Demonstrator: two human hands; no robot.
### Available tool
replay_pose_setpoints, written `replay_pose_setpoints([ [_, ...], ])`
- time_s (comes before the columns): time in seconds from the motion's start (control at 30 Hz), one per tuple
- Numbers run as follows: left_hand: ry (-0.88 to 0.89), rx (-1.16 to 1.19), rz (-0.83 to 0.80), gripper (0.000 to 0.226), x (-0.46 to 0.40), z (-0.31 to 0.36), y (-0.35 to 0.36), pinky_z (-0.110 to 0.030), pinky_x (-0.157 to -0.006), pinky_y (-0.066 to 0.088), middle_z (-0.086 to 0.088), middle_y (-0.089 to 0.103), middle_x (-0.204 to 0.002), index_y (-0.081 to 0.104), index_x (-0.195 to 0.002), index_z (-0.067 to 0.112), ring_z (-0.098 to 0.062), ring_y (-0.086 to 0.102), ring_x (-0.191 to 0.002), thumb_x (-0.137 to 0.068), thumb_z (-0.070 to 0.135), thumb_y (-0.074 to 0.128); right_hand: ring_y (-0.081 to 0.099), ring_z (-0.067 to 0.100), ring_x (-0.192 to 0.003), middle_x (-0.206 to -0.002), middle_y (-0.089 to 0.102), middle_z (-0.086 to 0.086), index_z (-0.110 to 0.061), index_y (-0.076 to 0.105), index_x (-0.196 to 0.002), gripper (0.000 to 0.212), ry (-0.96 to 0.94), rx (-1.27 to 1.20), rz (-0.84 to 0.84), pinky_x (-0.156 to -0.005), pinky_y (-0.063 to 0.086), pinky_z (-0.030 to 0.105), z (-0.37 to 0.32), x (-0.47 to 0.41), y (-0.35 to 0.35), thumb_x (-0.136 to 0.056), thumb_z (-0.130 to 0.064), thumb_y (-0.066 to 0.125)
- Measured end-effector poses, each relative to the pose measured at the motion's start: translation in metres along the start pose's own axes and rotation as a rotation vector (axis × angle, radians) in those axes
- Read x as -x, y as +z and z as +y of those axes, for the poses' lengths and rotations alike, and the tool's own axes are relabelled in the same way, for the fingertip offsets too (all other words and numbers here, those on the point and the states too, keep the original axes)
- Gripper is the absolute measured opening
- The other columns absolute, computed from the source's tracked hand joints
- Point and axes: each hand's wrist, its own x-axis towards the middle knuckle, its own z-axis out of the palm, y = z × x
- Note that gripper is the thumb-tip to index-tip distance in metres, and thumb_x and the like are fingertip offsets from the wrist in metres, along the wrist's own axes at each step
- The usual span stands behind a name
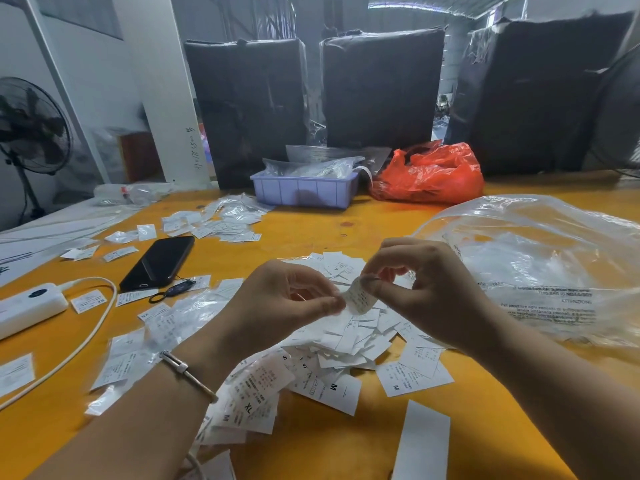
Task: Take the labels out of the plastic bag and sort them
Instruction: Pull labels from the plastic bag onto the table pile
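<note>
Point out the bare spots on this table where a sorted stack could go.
Bare table lies between the phone, the tray and the clear bag. More shows at the near edge, between the label pile and the paper strip. The left side is crowded with labels and a cable.

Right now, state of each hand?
Left hand: pinching one end of a small label.
Right hand: pinching the same label's other end.
</note>
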Motion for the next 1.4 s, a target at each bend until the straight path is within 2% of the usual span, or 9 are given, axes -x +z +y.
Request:
replay_pose_setpoints([
  [0.13, -0.022, 0.069, -0.011, 0.019, -0.001, 0.001, -0.002, -0.030, -0.076, 0.060, 0.004, 0.077, -0.082, 0.077, -0.081, 0.021, -0.015, 0.074, -0.079, -0.069, 0.036, 0.073, 0.056, 0.009, -0.067, -0.069, 0.067, -0.006, -0.015, 0.074, -0.075, 0.008, 0.038, -0.025, 0.061, -0.062, 0.049, 0.034, 0.004, -0.002, -0.003, -0.081, -0.015, 0.070],
  [0.37, -0.054, 0.175, -0.009, 0.022, -0.001, 0.002, 0.001, -0.032, -0.079, 0.059, -0.004, 0.077, -0.082, 0.077, -0.080, 0.015, -0.021, 0.073, -0.083, -0.067, 0.033, 0.075, 0.063, 0.010, -0.068, -0.073, 0.071, -0.006, -0.022, 0.076, -0.090, 0.012, 0.112, -0.200, -0.108, -0.067, 0.052, 0.032, 0.001, 0.000, 0.006, -0.079, -0.026, 0.074],
  [0.47, -0.070, 0.200, 0.007, 0.029, -0.002, 0.001, 0.000, -0.022, -0.070, 0.057, -0.003, 0.077, -0.082, 0.077, -0.083, 0.011, -0.014, 0.072, -0.079, -0.067, 0.036, 0.075, 0.065, 0.011, -0.067, -0.073, 0.070, 0.000, -0.017, 0.072, -0.096, 0.024, 0.150, -0.289, -0.024, -0.069, 0.055, 0.033, 0.002, 0.000, 0.005, -0.073, -0.022, 0.078],
  [0.57, -0.113, 0.231, 0.058, 0.026, -0.002, 0.000, -0.002, -0.014, -0.062, 0.050, 0.000, 0.077, -0.080, 0.078, -0.081, 0.016, -0.006, 0.068, -0.072, -0.068, 0.039, 0.075, 0.065, 0.009, -0.071, -0.075, 0.072, 0.000, -0.014, 0.074, -0.088, 0.015, 0.151, -0.315, 0.065, -0.073, 0.054, 0.033, 0.002, 0.000, 0.003, -0.074, -0.013, 0.079],
  [0.8, -0.141, 0.268, 0.042, 0.028, -0.003, 0.000, 0.001, -0.017, -0.068, 0.055, -0.004, 0.077, -0.083, 0.078, -0.084, 0.012, -0.014, 0.072, -0.077, -0.067, 0.035, 0.076, 0.065, 0.001, -0.076, -0.078, 0.073, -0.011, -0.021, 0.077, -0.085, 0.014, 0.091, -0.261, -0.014, -0.070, 0.046, 0.011, -0.003, 0.002, 0.010, -0.080, -0.007, 0.074],
  [1.0, -0.161, 0.254, 0.038, 0.028, -0.004, -0.001, 0.000, -0.017, -0.066, 0.053, -0.004, 0.077, -0.085, 0.078, -0.087, 0.011, -0.014, 0.072, -0.079, -0.069, 0.034, 0.075, 0.064, 0.010, -0.081, -0.080, 0.072, -0.012, -0.023, 0.078, -0.085, 0.014, 0.181, -0.342, -0.078, -0.078, 0.052, 0.038, 0.000, 0.001, 0.005, -0.084, -0.012, 0.068],
  [1.07, -0.152, 0.259, 0.032, 0.027, -0.003, -0.001, -0.001, -0.017, -0.066, 0.053, -0.004, 0.077, -0.085, 0.078, -0.086, 0.012, -0.015, 0.072, -0.079, -0.070, 0.033, 0.075, 0.066, 0.009, -0.079, -0.081, 0.073, -0.006, -0.018, 0.077, -0.086, 0.006, 0.183, -0.394, -0.118, -0.077, 0.053, 0.035, -0.001, 0.001, 0.004, -0.080, -0.017, 0.074],
  [1.2, -0.144, 0.285, 0.026, 0.023, -0.002, 0.000, -0.003, -0.020, -0.068, 0.055, -0.003, 0.077, -0.088, 0.078, -0.088, 0.018, -0.016, 0.071, -0.082, -0.069, 0.033, 0.075, 0.068, 0.011, -0.074, -0.078, 0.074, 0.001, -0.010, 0.075, -0.080, 0.010, 0.169, -0.417, -0.137, -0.072, 0.056, 0.024, 0.000, 0.002, 0.004, -0.073, -0.016, 0.080],
  [1.4, -0.138, 0.285, -0.049, 0.012, -0.003, 0.000, -0.004, -0.023, -0.070, 0.054, -0.002, 0.075, -0.086, 0.075, -0.083, 0.019, -0.014, 0.069, -0.082, -0.077, 0.028, 0.078, 0.069, 0.017, -0.074, -0.075, 0.073, 0.005, -0.015, 0.071, -0.071, 0.009, 0.250, -0.553, -0.097, -0.065, 0.055, 0.021, 0.002, 0.000, 0.004, -0.076, -0.011, 0.076],
])
